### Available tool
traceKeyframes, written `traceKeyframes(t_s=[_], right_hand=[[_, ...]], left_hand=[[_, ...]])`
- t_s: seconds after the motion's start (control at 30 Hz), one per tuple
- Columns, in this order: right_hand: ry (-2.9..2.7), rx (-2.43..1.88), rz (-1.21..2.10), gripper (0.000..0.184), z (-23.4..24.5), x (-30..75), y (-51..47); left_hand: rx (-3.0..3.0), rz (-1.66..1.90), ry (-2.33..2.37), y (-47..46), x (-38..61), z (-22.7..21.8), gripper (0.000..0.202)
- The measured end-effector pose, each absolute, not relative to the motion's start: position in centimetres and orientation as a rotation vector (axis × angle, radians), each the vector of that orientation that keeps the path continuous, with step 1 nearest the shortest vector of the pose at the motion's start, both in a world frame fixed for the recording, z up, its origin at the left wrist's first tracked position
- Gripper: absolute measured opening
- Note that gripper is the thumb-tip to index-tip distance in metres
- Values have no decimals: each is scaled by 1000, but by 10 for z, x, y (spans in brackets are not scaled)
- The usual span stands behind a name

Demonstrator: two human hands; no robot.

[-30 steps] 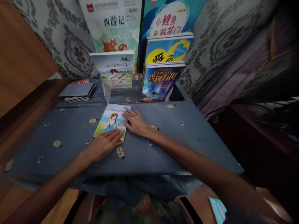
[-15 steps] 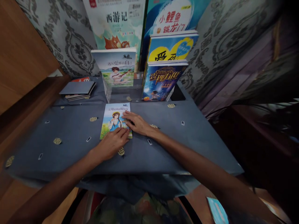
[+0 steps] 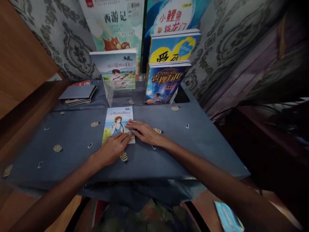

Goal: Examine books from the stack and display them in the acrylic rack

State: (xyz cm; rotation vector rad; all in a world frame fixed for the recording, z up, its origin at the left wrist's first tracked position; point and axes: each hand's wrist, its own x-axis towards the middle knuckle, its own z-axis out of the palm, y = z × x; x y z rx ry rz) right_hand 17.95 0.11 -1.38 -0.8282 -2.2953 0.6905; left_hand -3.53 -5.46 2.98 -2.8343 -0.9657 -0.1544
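Note:
A thin paperback book [image 3: 117,120] lies flat on the cloth-covered table, its cover showing a girl in a yellow hat and blue overalls. My left hand [image 3: 113,149] is at its bottom edge, fingers together over the lower right corner and thumb just below them, apparently gripping the edge. From the right, my right hand [image 3: 145,132] reaches over the book's right edge, fingers stretched out onto the cover and thumb close to my left fingertips. The two hands nearly meet at that corner. Whether the right fingers pinch the cover is hard to make out.
Behind the book, a clear acrylic stand [image 3: 108,96] carries an upright book with a guitar player [image 3: 120,72]. Right of it stand a blue book [image 3: 166,85], a yellow-and-blue book [image 3: 175,45] and tall books. A small stack [image 3: 78,93] lies left; a dark flat object [image 3: 182,94] lies right.
My right hand has slid slightly down toward the book's lower right corner. My left hand keeps about the same place on the book. The whole view has shifted a little.

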Motion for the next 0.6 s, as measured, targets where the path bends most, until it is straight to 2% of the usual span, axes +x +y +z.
traceKeyframes(t_s=[0.33,0.5,0.6], right_hand=[[-2310,-812,673,39,-15,183,-6],[-2368,-894,653,46,-10,183,-13],[-2420,-973,648,53,-4,182,-21]], left_hand=[[-2805,-227,-971,-55,-32,29,27],[-2802,-178,-962,-60,-34,32,31],[-2869,-266,-890,-67,-44,32,34]])
